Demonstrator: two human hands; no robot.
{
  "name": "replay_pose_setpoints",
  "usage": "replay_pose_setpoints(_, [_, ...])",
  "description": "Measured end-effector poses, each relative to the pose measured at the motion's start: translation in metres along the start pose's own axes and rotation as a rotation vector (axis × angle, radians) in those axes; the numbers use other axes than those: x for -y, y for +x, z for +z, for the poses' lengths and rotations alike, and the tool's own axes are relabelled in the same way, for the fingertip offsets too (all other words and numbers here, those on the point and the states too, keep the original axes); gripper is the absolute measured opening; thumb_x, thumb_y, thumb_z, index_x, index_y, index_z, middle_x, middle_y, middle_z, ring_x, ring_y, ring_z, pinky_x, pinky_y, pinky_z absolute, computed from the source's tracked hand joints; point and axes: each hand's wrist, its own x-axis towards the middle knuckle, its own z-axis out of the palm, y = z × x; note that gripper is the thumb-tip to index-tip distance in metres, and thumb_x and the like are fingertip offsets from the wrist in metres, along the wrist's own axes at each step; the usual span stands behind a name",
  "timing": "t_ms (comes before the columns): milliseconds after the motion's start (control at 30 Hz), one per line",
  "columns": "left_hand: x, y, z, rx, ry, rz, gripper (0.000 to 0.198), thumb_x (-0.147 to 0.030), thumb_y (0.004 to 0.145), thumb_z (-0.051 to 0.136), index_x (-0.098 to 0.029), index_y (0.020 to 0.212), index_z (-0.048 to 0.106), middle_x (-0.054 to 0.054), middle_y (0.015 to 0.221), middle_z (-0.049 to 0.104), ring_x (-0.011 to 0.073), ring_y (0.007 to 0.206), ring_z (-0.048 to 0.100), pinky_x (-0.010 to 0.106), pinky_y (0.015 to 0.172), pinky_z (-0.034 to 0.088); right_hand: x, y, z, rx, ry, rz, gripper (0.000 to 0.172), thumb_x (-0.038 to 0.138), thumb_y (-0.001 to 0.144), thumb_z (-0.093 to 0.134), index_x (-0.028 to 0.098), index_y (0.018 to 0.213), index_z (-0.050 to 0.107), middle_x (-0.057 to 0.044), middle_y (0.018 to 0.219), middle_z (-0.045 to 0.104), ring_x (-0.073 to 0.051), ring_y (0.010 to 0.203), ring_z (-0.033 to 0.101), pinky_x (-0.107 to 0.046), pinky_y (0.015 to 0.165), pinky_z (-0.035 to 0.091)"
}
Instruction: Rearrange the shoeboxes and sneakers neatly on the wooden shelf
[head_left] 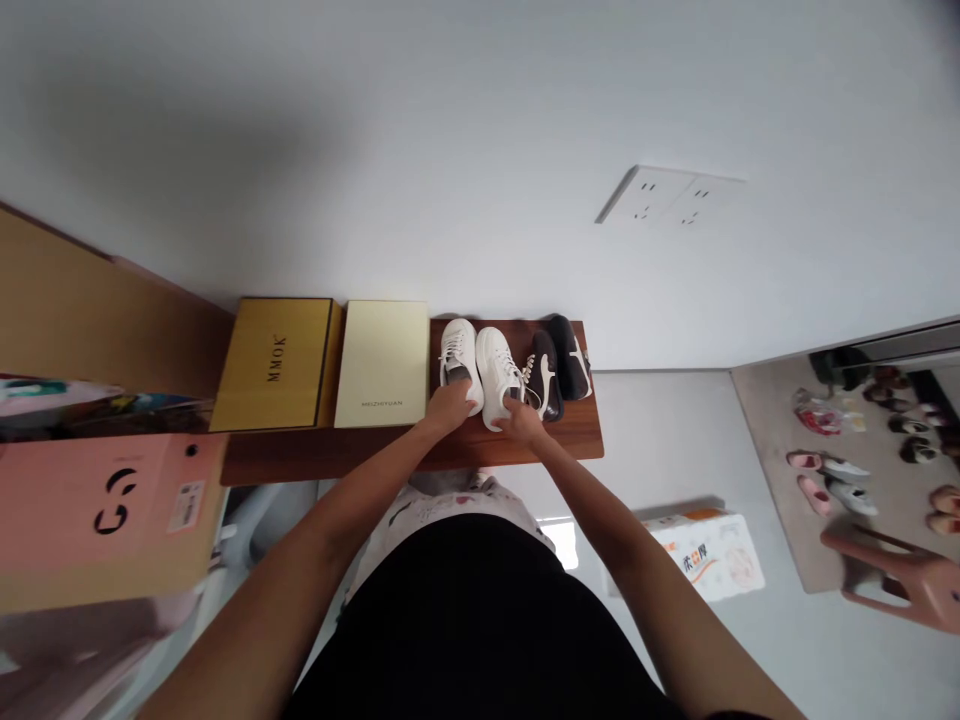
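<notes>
Two white lace-up sneakers rest side by side on a narrow brown wooden shelf (480, 456), toes toward the wall. My left hand (450, 405) is closed on the heel of the left sneaker (459, 345). With my right hand (520, 420) I grip the heel of the right sneaker (495, 360). Just to the right stand a dark shoe with white laces (544, 372) and another dark shoe (568, 350) with a white stripe. On the left of the sneakers lies a cream shoebox (384, 365), then a yellow shoebox (274, 365) marked MMOK.
A pink box (97, 500) and a large cardboard panel (97, 300) are at the left. The wall behind carries a socket plate (675, 200). On the floor at right are a tissue pack (705, 555), a pink stool (900, 580) and several shoes, including a pink shoe (814, 494).
</notes>
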Motion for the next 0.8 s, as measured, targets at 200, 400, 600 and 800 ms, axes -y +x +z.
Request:
replay_pose_setpoints(200, [-0.007,-0.005,0.0,-0.006,0.159,0.065,0.03,-0.024,0.098,0.055,-0.012,0.125,0.059,0.02,0.123,0.069,0.0323,0.12,0.065,0.039,0.103,0.046,0.032,0.014,-0.011,0.067,-0.234,-0.014,0.024,0.038,0.096,0.062,0.022,0.114,0.063,-0.009,0.112,0.075,-0.025,0.106,0.069,-0.028,0.08,0.046])
replay_pose_setpoints(400, [-0.004,-0.002,0.01,0.033,0.191,0.07,0.032,-0.015,0.098,0.049,-0.01,0.128,0.058,0.021,0.122,0.068,0.0325,0.119,0.066,0.039,0.101,0.046,0.044,0.036,-0.016,0.133,-0.315,0.012,0.027,0.035,0.097,0.061,0.02,0.119,0.061,-0.014,0.121,0.073,-0.027,0.111,0.07,-0.03,0.083,0.049])
replay_pose_setpoints(600, [0.001,0.004,0.019,0.021,0.212,0.081,0.032,-0.014,0.098,0.045,-0.009,0.127,0.058,0.021,0.118,0.07,0.0327,0.117,0.066,0.039,0.103,0.045,0.049,0.045,-0.008,0.168,-0.356,0.03,0.024,0.03,0.099,0.058,0.019,0.12,0.06,-0.015,0.123,0.072,-0.025,0.113,0.07,-0.031,0.089,0.051])
replay_pose_setpoints(800, [0.003,0.011,0.024,0.032,0.191,0.062,0.033,-0.012,0.099,0.037,-0.01,0.124,0.059,0.02,0.116,0.07,0.0316,0.118,0.065,0.04,0.103,0.045,0.054,0.052,0.006,0.181,-0.349,0.052,0.024,0.024,0.102,0.051,0.018,0.122,0.061,-0.016,0.123,0.071,-0.025,0.11,0.07,-0.033,0.091,0.053])
